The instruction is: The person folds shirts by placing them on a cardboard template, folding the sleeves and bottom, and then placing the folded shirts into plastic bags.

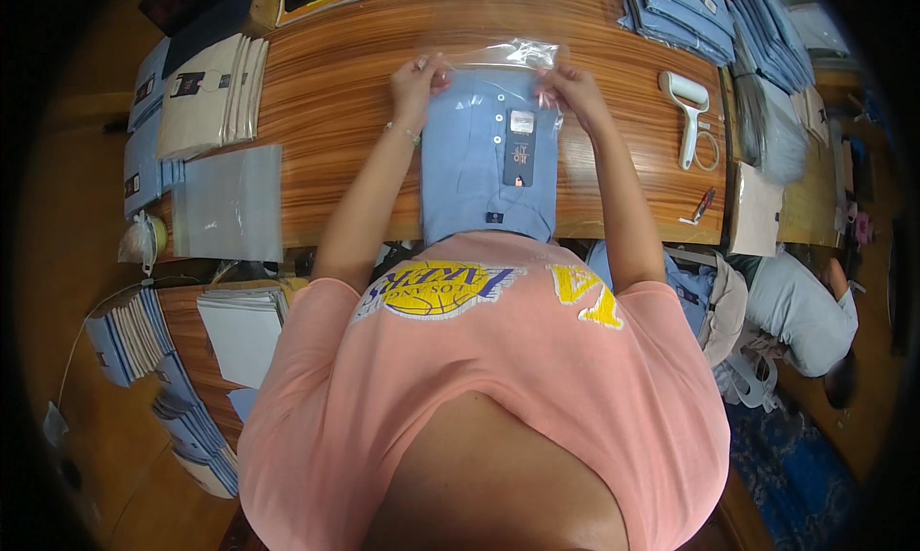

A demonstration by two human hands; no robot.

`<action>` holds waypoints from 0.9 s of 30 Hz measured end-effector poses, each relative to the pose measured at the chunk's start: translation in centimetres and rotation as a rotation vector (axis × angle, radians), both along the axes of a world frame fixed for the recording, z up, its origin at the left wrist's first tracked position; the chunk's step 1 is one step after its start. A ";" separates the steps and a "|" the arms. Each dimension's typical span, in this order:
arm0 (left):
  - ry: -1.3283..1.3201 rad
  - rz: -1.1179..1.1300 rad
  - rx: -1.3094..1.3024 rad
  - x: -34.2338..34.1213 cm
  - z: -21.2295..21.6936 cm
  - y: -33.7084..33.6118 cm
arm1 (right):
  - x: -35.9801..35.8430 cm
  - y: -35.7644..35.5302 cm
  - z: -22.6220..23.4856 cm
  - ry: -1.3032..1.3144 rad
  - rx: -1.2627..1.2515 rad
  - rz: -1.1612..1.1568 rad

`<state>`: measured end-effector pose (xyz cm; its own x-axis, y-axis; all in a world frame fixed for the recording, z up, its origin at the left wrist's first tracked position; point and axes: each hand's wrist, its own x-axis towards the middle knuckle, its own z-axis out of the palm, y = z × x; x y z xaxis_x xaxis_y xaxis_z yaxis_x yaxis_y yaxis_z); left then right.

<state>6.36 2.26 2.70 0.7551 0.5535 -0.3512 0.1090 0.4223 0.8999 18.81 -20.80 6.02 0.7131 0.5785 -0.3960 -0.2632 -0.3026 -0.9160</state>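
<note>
In front of my body a folded light-blue shirt point(460, 172) lies on the wooden table, its lower end close against my chest. A dark hang tag point(518, 153) rests on its front beside the white buttons. Across the shirt's far end stretches a clear plastic bag point(525, 53), shiny and creased. My left hand point(416, 89) pinches the bag near its left edge, while my right hand point(575, 93) grips it near the right edge. Both hands sit level at the shirt's far corners. How far the bag covers the shirt is hard to make out.
To the right lie a white lint roller point(684, 96) and small snips point(705, 203). Bagged blue shirts point(676, 19) are piled far right. At left stand beige folded shirts point(206, 101) and a stack of clear bags point(232, 204). Another person point(800, 311) bends at the right.
</note>
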 end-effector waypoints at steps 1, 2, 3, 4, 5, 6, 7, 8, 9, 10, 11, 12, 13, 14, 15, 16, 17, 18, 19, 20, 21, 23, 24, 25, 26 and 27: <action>0.008 0.026 0.021 0.1 0.1 0.2 | -0.1 0.1 0.1 0.027 0.038 0.023; -0.007 -0.014 -0.042 0.0 0.1 0.7 | -0.3 -0.1 0.4 0.060 0.054 0.043; -0.022 -0.053 -0.106 -0.5 0.2 1.3 | -0.5 -0.4 0.7 0.093 0.069 0.063; -0.036 -0.090 -0.169 -1.2 0.9 1.7 | -0.7 -0.8 1.2 0.128 0.084 0.085; -0.124 -0.182 -0.275 -1.5 2.0 2.1 | -0.6 -1.2 1.8 0.101 0.067 0.062; -0.101 -0.237 -0.232 -2.0 3.1 2.5 | -0.3 -1.6 2.5 0.074 0.050 0.038; -0.080 -0.295 -0.184 -2.3 5.3 2.7 | 0.1 -1.8 3.2 0.043 0.038 0.012; -0.057 -0.347 -0.136 -2.7 6.3 3.2 | 0.4 -1.4 3.4 0.015 0.013 -0.015; 0.022 -0.400 0.001 -2.2 5.8 4.0 | 0.7 -0.8 3.5 -0.013 -0.012 -0.041; 0.075 -0.405 0.187 -1.7 5.0 4.5 | 0.7 -0.4 3.5 -0.039 -0.039 -0.066; 0.124 -0.417 0.372 -0.8 3.7 4.7 | 1.6 -0.2 2.0 -0.043 0.016 -0.033; 0.172 -0.423 0.562 0.2 2.2 4.9 | 2.6 0.2 0.5 -0.088 -0.062 -0.011; 0.114 -0.317 0.790 0.9 -0.2 4.9 | 3.4 0.9 -1.1 -0.133 -0.139 0.018; 0.156 -0.343 0.848 1.5 -0.5 4.5 | 4.4 0.8 -3.1 -0.177 -0.223 0.030; 0.198 -0.367 0.907 1.8 -0.5 4.3 | 5.3 0.4 -5.5 -0.166 -0.106 0.005; 0.256 -0.373 0.966 1.6 -0.7 4.5 | 5.3 0.4 -5.2 -0.095 -0.141 0.035; 0.247 -0.410 0.802 1.5 -0.9 5.0 | 5.0 0.1 -4.2 -0.028 -0.175 0.060; 0.236 -0.442 0.637 1.1 -1.2 5.6 | 5.0 0.1 -3.6 0.038 -0.210 0.085; 0.222 -0.483 0.468 0.8 -1.2 5.6 | 5.1 -0.1 -3.8 0.013 -0.196 0.087; 0.199 -0.531 0.478 0.8 -1.2 5.7 | 5.3 -0.3 -4.2 -0.013 -0.183 0.090; 0.177 -0.579 0.488 0.9 -1.1 5.9 | 5.5 -0.4 -4.5 -0.038 -0.169 0.094; 0.167 -0.672 0.494 1.2 -0.5 6.0 | 6.7 -0.5 -5.7 -0.071 -0.192 0.145; 0.180 -0.717 0.489 1.4 -0.1 6.1 | 7.3 -0.6 -6.3 -0.089 -0.202 0.170; 0.201 -0.750 0.487 1.2 0.1 6.4 | 7.2 -0.3 -5.9 -0.028 -0.228 0.222; 0.197 -0.760 0.473 0.8 0.2 6.6 | 7.0 -0.3 -4.6 0.031 -0.257 0.270; 0.192 -0.770 0.460 0.4 0.3 6.9 | 6.9 -0.1 -3.9 0.090 -0.287 0.318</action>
